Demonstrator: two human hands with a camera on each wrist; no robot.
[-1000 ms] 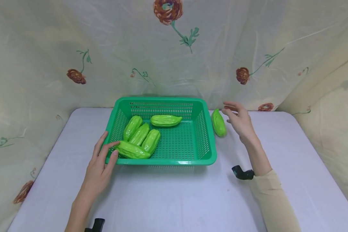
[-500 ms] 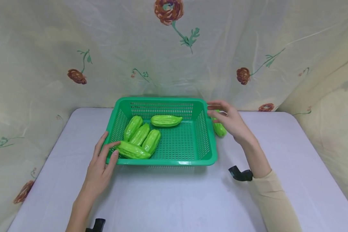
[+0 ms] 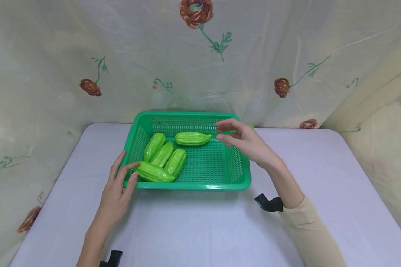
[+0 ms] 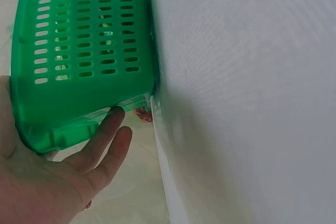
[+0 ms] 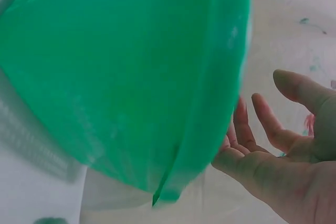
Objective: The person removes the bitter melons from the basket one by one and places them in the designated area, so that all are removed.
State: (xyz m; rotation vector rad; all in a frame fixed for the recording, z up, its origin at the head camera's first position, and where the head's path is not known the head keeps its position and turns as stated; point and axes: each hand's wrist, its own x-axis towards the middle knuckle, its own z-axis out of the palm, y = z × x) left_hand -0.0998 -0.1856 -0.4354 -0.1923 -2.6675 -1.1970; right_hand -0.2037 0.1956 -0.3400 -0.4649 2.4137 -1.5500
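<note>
In the head view, a green plastic basket [image 3: 187, 187] sits on the white-covered table. Several glossy light-green bitter melons lie inside: one [image 3: 193, 138] near the back wall, the rest, including the front one [image 3: 154, 172], grouped at the left. My left hand [image 3: 115, 193] rests at the basket's front-left corner, fingers spread, one reaching over the rim. The left wrist view shows two fingers [image 4: 107, 139] outside the wall. My right hand [image 3: 248, 142] hovers over the right rim, fingers loosely bent, holding nothing. Behind it, only the tip of another bitter melon [image 3: 252, 127] shows.
A floral curtain [image 3: 127, 55] hangs right behind the table's back edge and along both sides. The white tablecloth [image 3: 194, 230] extends in front of the basket. A black wrist mount [image 3: 269, 203] juts from my right wrist, another [image 3: 111, 259] from the left.
My right hand has moved left from beside the loose bitter melon to above the basket's right rim, now covering most of that bitter melon. My left hand and the basket have stayed put.
</note>
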